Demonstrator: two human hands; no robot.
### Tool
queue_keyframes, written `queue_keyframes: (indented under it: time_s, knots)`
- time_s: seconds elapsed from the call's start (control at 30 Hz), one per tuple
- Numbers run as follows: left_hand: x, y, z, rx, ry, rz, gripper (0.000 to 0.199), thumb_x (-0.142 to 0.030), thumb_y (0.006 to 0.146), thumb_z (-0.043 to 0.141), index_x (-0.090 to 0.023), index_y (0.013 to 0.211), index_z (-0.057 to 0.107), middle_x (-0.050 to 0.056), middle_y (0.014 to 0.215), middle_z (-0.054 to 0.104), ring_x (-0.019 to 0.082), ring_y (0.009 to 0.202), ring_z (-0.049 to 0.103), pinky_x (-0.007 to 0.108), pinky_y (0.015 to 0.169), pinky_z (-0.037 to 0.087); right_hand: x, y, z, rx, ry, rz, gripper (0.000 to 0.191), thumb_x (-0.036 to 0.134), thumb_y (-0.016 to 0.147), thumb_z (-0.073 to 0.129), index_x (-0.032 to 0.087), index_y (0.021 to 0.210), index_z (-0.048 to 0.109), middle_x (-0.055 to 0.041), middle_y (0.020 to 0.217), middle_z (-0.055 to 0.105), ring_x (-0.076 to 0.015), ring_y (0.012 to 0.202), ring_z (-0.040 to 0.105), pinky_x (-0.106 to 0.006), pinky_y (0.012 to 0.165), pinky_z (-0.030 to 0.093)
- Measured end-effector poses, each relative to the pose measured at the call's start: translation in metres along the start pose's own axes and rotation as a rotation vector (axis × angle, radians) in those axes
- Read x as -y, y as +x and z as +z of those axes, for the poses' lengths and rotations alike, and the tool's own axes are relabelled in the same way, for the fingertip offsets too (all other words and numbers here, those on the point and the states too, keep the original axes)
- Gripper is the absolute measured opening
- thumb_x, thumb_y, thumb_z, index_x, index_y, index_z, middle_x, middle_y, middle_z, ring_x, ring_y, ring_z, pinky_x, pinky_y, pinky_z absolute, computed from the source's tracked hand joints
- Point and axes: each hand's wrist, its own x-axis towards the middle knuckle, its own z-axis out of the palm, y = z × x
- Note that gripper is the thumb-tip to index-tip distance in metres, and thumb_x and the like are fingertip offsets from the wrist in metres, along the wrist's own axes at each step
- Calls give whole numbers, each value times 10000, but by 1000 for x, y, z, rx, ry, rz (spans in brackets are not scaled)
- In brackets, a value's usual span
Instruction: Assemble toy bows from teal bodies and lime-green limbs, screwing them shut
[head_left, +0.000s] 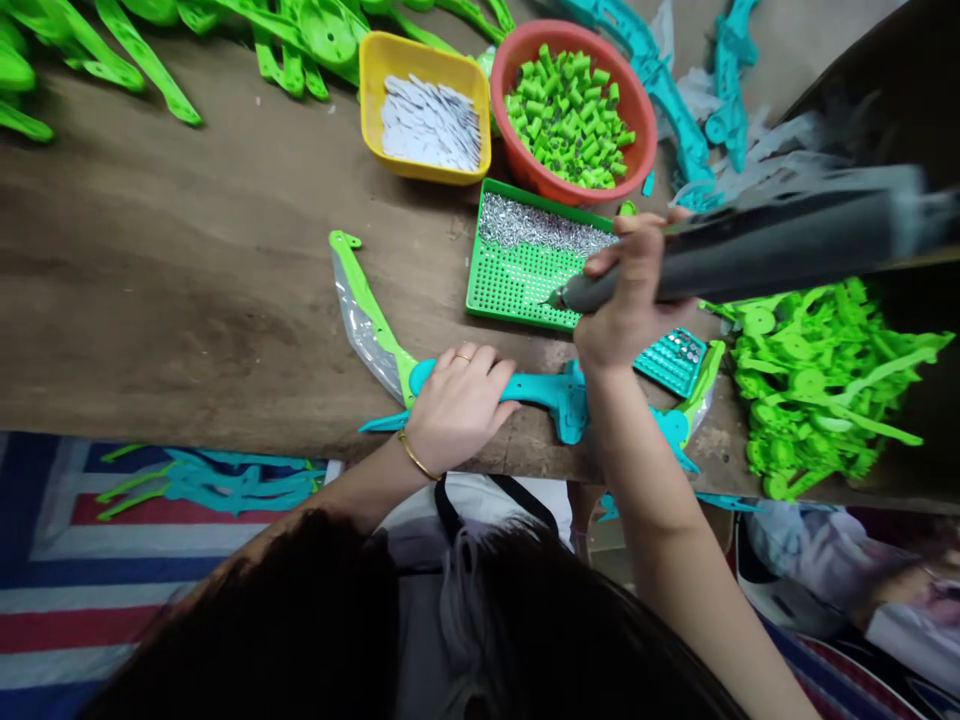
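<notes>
A toy bow (pixel 536 388) with a teal middle and green limbs lies along the table's near edge. Clear plastic wrap hangs along its left limb (pixel 369 300). My left hand (pixel 461 405) is closed over the teal part, left of the middle. In my right hand (pixel 628 300) is a dark electric screwdriver (pixel 757 245), its body slanting up to the right. The screwdriver's tip is over the green perforated tray (pixel 517 285), which holds many small silver screws (pixel 536 222). Whether a screw sits on the tip is too small to tell. My right forearm hides part of the bow.
Behind the tray stand a yellow bin (pixel 425 165) of white strips and a red bowl (pixel 517 165) of small green pieces. A teal tray (pixel 667 365) with small metal discs lies right. Green parts are heaped at right (pixel 810 390) and far left (pixel 112 50).
</notes>
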Motion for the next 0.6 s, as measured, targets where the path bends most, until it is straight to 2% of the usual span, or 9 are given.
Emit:
queue_keyframes:
  time_s: [0.07, 0.17, 0.23, 0.33, 0.47, 0.6]
  knots:
    - [-1, 1, 1, 4, 11, -8, 336, -440, 892, 595, -178, 1098, 643, 110, 1029, 616, 303, 991, 532, 429, 832, 416, 25, -4, -7, -18, 115, -50, 182, 375, 886, 615, 261, 1010, 548, 45, 877, 588, -12, 499, 533, -182, 498, 467]
    - [-2, 2, 1, 11, 27, -25, 330, -451, 898, 580, -186, 1079, 657, 109, 1008, 613, 303, 980, 535, 430, 809, 411, 56, -24, -23, 107, 145, 4, 204, 354, 856, 663, 295, 1026, 565, 60, 867, 624, -23, 490, 543, -184, 470, 466]
    - [-3, 3, 1, 11, 32, -34, 331, -457, 889, 593, -190, 1073, 659, 106, 1006, 614, 300, 978, 535, 428, 797, 409, 66, -40, -32, 182, 83, 35, 238, 388, 857, 654, 322, 1056, 544, 59, 884, 619, -39, 494, 545, -209, 466, 487]
    - [-4, 3, 1, 7, 37, -37, 323, -465, 878, 607, -193, 1045, 662, 105, 1005, 618, 300, 976, 533, 427, 789, 410, 63, -59, -40, 211, 39, 21, 292, 421, 861, 626, 341, 1112, 501, 50, 898, 599, -57, 516, 549, -238, 484, 510]
    - [-3, 3, 1, 8, 25, -33, 277, -417, 889, 594, -185, 1025, 662, 108, 991, 620, 307, 975, 531, 435, 783, 414, 43, -70, -45, 230, 23, 23, 330, 433, 842, 631, 342, 1124, 486, 51, 837, 555, -81, 550, 550, -266, 524, 525]
    - [-3, 2, 3, -12, -8, -27, 213, -333, 891, 566, -178, 991, 672, 122, 991, 621, 314, 970, 527, 447, 773, 414, 32, -78, -51, 376, -76, 90, 306, 457, 849, 610, 346, 1111, 497, 64, 723, 488, -109, 556, 546, -303, 561, 546]
